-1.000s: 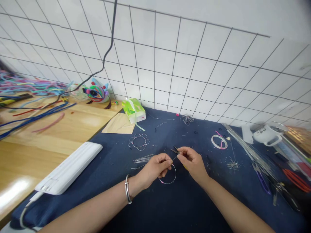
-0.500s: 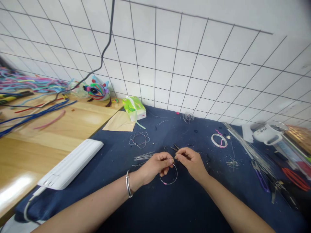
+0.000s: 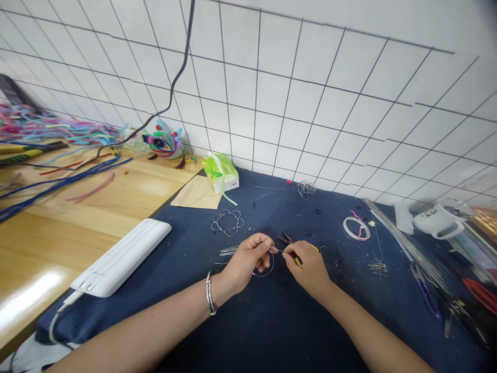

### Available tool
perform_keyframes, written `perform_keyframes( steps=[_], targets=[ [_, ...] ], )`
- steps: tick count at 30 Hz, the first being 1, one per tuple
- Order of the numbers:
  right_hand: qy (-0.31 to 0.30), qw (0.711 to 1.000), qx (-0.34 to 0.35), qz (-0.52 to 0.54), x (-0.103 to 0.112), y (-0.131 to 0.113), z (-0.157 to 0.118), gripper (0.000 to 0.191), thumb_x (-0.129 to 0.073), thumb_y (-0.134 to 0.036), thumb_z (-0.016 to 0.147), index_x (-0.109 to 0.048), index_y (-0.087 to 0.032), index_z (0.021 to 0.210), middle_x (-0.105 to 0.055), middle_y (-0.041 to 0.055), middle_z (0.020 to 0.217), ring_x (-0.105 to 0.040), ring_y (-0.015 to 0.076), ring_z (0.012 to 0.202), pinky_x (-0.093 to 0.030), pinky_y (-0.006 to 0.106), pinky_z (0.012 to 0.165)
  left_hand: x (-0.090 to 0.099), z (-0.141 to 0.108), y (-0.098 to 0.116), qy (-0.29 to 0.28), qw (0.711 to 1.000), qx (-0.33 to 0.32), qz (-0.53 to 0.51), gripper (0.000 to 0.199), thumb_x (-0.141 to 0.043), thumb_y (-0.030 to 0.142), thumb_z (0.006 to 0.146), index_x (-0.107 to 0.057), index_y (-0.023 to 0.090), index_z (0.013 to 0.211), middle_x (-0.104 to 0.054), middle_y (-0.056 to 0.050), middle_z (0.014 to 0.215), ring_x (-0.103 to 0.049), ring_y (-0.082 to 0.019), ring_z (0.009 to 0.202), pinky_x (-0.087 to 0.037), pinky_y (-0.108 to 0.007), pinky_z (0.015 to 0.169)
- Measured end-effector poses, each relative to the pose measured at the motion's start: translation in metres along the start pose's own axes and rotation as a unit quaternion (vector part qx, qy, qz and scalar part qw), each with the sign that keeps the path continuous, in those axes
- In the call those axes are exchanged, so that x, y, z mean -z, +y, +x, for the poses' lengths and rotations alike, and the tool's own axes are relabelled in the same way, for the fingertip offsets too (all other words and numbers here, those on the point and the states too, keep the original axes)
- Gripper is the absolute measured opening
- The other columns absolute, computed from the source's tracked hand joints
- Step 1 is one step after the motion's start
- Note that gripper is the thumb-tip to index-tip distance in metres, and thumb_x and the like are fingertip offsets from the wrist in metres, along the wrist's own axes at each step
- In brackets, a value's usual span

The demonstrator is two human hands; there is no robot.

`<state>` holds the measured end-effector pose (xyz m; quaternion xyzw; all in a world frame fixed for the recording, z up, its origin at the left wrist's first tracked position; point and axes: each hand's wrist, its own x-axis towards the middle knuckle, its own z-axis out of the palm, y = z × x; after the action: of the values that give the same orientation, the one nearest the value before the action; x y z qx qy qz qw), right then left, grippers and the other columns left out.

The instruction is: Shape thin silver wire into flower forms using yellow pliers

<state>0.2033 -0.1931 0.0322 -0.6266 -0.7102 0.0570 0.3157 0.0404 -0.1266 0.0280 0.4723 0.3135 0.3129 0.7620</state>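
My left hand (image 3: pixel 251 259) pinches a thin wire ring (image 3: pixel 272 268) with a small pink wrap on its lower side. A fine wire end (image 3: pixel 277 250) stretches from the ring to my right hand (image 3: pixel 308 264), whose thumb and forefinger are closed on its tip. Just behind and under my right hand lie pliers (image 3: pixel 286 238) with yellow handles, partly hidden. Left of my hands, cut straight wires (image 3: pixel 228 251) lie on the dark blue cloth (image 3: pixel 272 321). Beyond them rests a flower-shaped wire frame (image 3: pixel 218 224).
A tissue pack (image 3: pixel 221 173) and brown paper (image 3: pixel 196 193) lie at the back. The white power strip (image 3: pixel 122 257) is at left. On the right are a tape roll (image 3: pixel 345 228), long wires (image 3: pixel 396 233), purple-handled pliers (image 3: pixel 427 298) and a white mug (image 3: pixel 438 220). Tangled wire (image 3: pixel 306 189) sits near the wall.
My right hand has drawn slightly away from my left, with a wire end now visible between them. The ring has turned in my left fingers. The view has shifted a little.
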Motion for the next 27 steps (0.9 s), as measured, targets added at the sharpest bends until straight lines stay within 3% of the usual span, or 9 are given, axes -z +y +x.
perform_keyframes(
  steps=[4,9,12,18,27],
  targets=[
    [0.008,0.996,0.023,-0.083,0.001,0.0,0.001,0.016,-0.047,-0.02,0.084,-0.062,-0.02,0.08,-0.054,0.0036,0.077,-0.047,0.0153,0.078,-0.038,0.029,0.075,0.001,0.002,-0.004,0.002,1.0,-0.007,0.019,0.026,-0.052,0.04,0.081,-0.055,0.014,0.081,-0.056,0.0,0.063,-0.046,-0.005,0.049,-0.032,-0.015,0.042],
    [0.013,0.977,0.078,-0.199,0.01,0.0,0.002,0.019,-0.045,-0.016,0.085,-0.063,-0.019,0.087,-0.052,0.0047,0.078,-0.043,0.0162,0.078,-0.037,0.032,0.076,0.001,0.0,-0.003,-0.021,0.999,0.005,0.026,0.022,-0.052,0.037,0.081,-0.053,0.015,0.083,-0.063,-0.005,0.083,-0.053,-0.007,0.056,-0.036,-0.017,0.046],
    [0.015,0.966,0.095,-0.241,0.013,0.002,0.002,0.02,-0.044,-0.014,0.085,-0.063,-0.018,0.091,-0.053,0.0052,0.08,-0.042,0.0167,0.078,-0.036,0.033,0.076,0.001,0.0,-0.003,-0.038,0.998,0.012,0.042,0.018,-0.054,0.033,0.08,-0.052,0.016,0.082,-0.064,-0.005,0.085,-0.057,-0.009,0.061,-0.039,-0.018,0.05],
    [0.018,0.949,0.134,-0.287,0.013,0.004,-0.002,0.022,-0.044,-0.013,0.085,-0.061,-0.017,0.099,-0.056,0.0073,0.087,-0.044,0.0197,0.086,-0.036,0.035,0.078,0.001,0.002,-0.003,-0.042,0.996,-0.001,0.084,0.017,-0.057,0.031,0.078,-0.052,0.014,0.078,-0.061,-0.001,0.068,-0.056,-0.009,0.057,-0.041,-0.019,0.051],
    [0.008,0.954,0.101,-0.283,0.008,0.005,-0.004,0.022,-0.042,-0.013,0.086,-0.06,-0.015,0.097,-0.057,0.0075,0.084,-0.046,0.0193,0.083,-0.036,0.035,0.078,-0.002,0.002,-0.007,-0.031,0.997,-0.013,0.066,0.013,-0.052,0.027,0.081,-0.05,0.014,0.08,-0.063,-0.003,0.077,-0.058,-0.01,0.062,-0.045,-0.022,0.057]
  ],
)
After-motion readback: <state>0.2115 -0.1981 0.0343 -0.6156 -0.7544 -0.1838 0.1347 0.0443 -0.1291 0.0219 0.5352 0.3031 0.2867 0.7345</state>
